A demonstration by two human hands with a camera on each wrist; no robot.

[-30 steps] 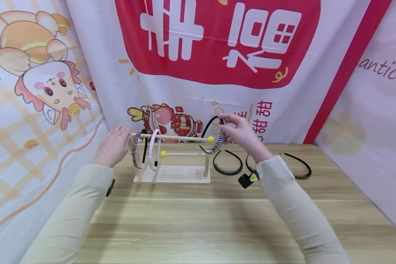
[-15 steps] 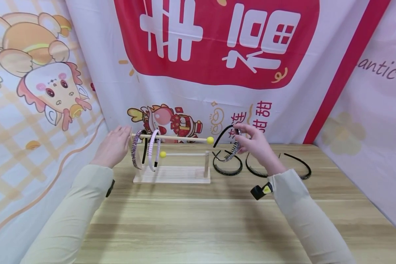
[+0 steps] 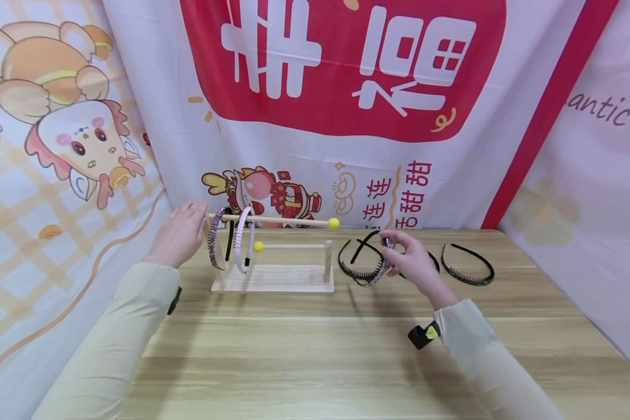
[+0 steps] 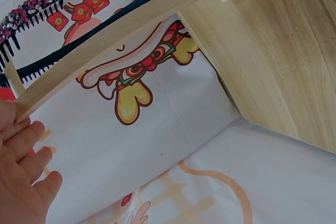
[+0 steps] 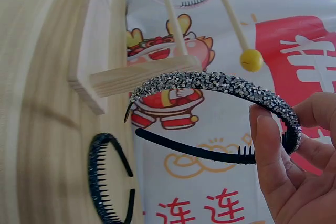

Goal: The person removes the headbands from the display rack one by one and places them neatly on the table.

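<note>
My right hand (image 3: 412,259) pinches a headband (image 5: 210,83) covered in silver sparkling stones, with black comb teeth inside. In the head view it hangs low, overlapping a dark headband (image 3: 349,271) on the table. My left hand (image 3: 181,230) touches the top of the left post (image 4: 105,43) of a wooden stand (image 3: 273,279), its fingers fairly straight. Two headbands hang on the stand's upper rod (image 3: 294,220) near that hand: a purple-pink sparkly one (image 3: 213,239) and a pale pink one (image 3: 251,242).
Right of my right hand lies another black headband (image 3: 472,280); one more (image 3: 434,262) is partly hidden behind the hand. Yellow balls cap the upper rod (image 3: 333,223) and the shorter lower rod (image 3: 259,247). A printed cloth (image 3: 336,151) hangs behind the wooden table (image 3: 294,361).
My right hand has carried the silver headband away from the upper rod's yellow end, to the right and down toward the table. My left hand has stayed on the post.
</note>
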